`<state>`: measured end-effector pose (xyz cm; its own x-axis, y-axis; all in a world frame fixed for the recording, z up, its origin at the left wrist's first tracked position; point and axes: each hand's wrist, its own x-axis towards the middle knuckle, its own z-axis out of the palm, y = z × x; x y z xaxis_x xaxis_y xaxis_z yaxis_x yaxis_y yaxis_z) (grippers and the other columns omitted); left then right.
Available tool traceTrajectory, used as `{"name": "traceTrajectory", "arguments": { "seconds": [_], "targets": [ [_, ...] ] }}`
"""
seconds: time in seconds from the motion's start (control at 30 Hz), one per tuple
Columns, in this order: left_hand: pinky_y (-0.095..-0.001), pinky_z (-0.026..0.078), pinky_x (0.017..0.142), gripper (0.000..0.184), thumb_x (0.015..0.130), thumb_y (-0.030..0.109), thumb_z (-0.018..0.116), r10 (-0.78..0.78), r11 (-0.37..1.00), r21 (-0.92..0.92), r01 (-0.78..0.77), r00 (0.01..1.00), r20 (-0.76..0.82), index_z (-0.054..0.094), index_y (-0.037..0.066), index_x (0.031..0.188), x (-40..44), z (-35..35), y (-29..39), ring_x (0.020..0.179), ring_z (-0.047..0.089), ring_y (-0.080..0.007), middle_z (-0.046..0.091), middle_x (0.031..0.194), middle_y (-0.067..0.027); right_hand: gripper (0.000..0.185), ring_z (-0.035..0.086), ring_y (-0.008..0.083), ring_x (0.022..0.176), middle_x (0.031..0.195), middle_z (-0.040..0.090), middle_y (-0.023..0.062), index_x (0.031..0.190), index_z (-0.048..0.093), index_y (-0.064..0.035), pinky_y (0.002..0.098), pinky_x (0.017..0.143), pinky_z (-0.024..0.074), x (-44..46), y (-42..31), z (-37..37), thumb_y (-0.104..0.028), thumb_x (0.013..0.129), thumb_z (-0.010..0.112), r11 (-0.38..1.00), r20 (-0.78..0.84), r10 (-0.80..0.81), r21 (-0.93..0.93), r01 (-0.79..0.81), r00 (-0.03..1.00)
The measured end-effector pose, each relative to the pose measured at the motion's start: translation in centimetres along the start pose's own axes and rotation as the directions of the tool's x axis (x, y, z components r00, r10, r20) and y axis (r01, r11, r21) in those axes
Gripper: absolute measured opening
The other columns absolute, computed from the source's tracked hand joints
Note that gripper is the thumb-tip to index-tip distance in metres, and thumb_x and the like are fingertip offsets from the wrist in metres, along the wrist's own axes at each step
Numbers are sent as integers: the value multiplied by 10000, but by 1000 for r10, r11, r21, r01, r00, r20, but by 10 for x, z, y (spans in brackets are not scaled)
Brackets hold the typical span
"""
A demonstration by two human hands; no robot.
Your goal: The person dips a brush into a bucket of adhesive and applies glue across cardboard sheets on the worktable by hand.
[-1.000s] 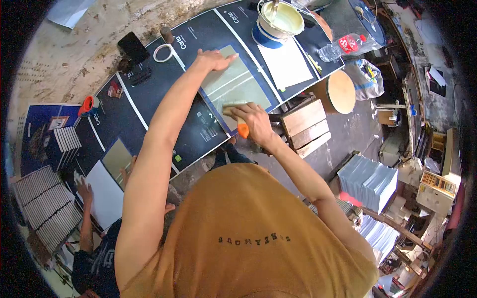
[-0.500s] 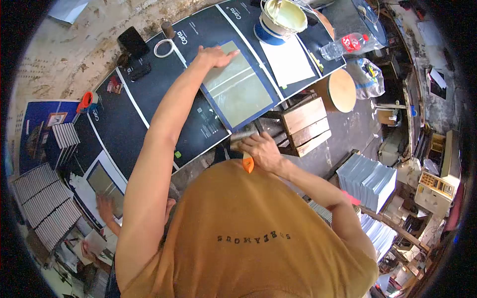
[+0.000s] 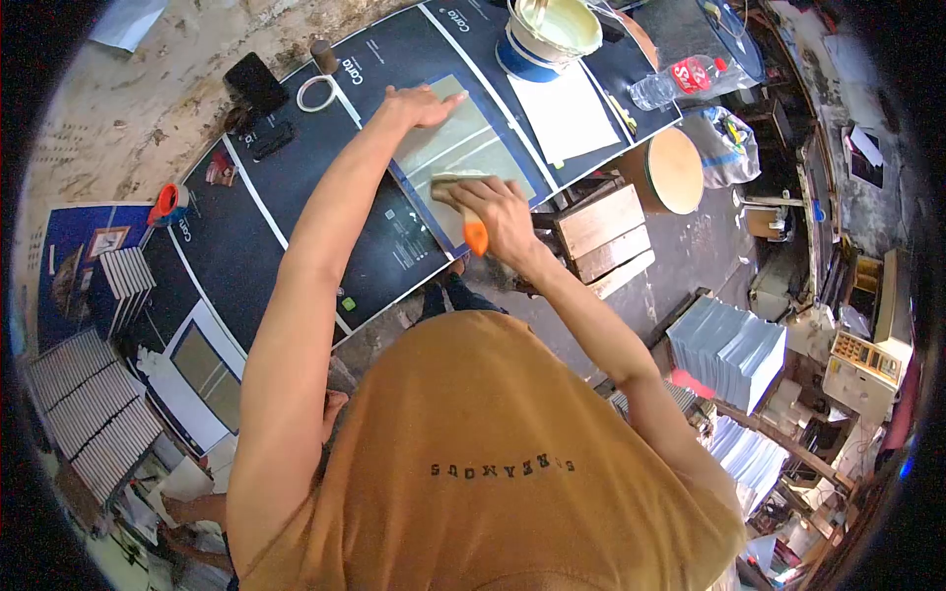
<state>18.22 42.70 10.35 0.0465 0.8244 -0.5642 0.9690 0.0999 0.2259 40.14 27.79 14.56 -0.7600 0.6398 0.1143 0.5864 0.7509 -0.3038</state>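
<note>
A blue-edged cover sheet with greyish-tan boards [image 3: 490,148] lies on the black table near its front edge. Across its far end rests my left hand [image 3: 422,104], palm down, thumb and fingers spread. My right hand [image 3: 498,217] is closed around a wide paintbrush [image 3: 476,234] with an orange handle end. The brush's bristles touch the near half of the sheet, partly hidden by my fingers. To the right of the sheet are white papers [image 3: 565,120]. A white and blue bucket [image 3: 548,41] with pale, creamy contents stands behind them.
A plastic bottle [image 3: 680,83] lies at the table's right end, beside a round-topped drum [image 3: 676,171] and wooden stool [image 3: 603,232]. Tape [image 3: 316,94] and a black case [image 3: 255,83] sit at the back. Another person's arm [image 3: 195,509] shows lower left, near another board cover [image 3: 207,376].
My right hand has moved the paintbrush forward from the table's edge onto the sheet. My left hand stays at the far end. The other person's hand has left the cover at left.
</note>
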Motion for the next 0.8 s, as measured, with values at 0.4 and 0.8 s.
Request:
{"name": "traceTrajectory", "arguments": {
  "seconds": [0.4, 0.8],
  "targets": [
    [-612, 179, 1168, 1014, 904, 793, 109, 13, 999, -50, -14, 1000, -24, 495, 0, 1406, -1, 5, -6, 1420, 357, -370, 342, 1566, -133, 331, 572, 166, 1127, 1138, 661, -33, 1183, 678, -244, 336, 887, 428, -36, -10, -49, -220, 862, 604, 991, 148, -131, 59, 124, 980],
    [-658, 159, 1150, 990, 889, 812, 130, -7, 994, -110, 9, 1000, 21, 445, 67, 1461, 2, 0, -2, 1437, 325, -373, 323, 1576, -135, 340, 601, 227, 1052, 1077, 691, 24, 1121, 697, -190, 380, 872, 460, 8, 42, -34, -135, 791, 635, 976, 89, -196, 116, 186, 976]
  ]
}}
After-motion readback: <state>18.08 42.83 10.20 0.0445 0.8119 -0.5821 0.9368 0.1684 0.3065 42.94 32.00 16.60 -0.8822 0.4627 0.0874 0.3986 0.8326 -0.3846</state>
